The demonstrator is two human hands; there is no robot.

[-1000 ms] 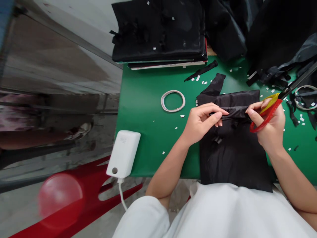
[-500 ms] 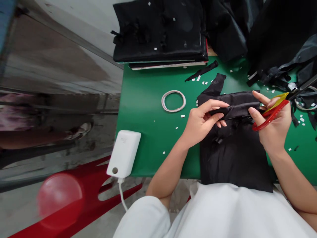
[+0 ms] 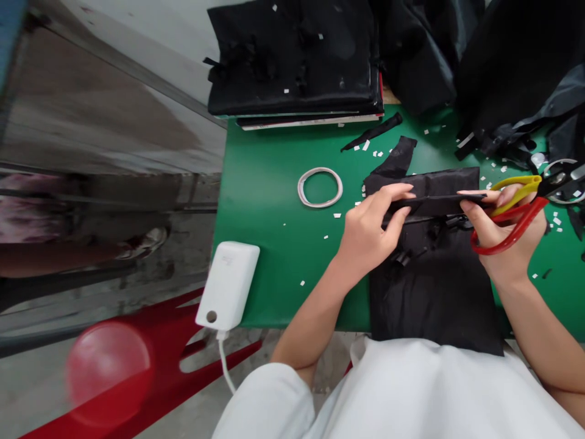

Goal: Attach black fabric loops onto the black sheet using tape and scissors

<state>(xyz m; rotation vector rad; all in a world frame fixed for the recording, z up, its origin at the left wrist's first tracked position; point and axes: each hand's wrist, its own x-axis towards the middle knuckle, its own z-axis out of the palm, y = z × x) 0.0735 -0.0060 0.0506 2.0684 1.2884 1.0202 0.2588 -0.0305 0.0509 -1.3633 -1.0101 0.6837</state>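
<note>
A narrow folded strip of black fabric (image 3: pixel 439 206) is stretched level between my two hands. My left hand (image 3: pixel 371 230) pinches its left end between thumb and fingers. With thumb and forefinger my right hand (image 3: pixel 514 244) pinches the right end. Scissors (image 3: pixel 558 178) with one yellow and one red handle hang on the right hand, blades pointing away to the right. Beneath the hands a larger black fabric piece (image 3: pixel 439 299) lies over the table edge towards my lap, with small dark ties or scraps on it.
On the green table (image 3: pixel 269 183) are a pale ring-shaped roll (image 3: pixel 300 189), scattered white bits and a white power bank (image 3: pixel 228 283) with a cable at the left edge. Folded black fabric (image 3: pixel 292 61) is stacked behind, more black fabric (image 3: pixel 516 55) heaped right. A red stool (image 3: pixel 169 332) stands left.
The strip has been turned so a narrower face shows between my hands. My right hand has shifted slightly right, and the scissors on it have swung rightward with their handles spread wider.
</note>
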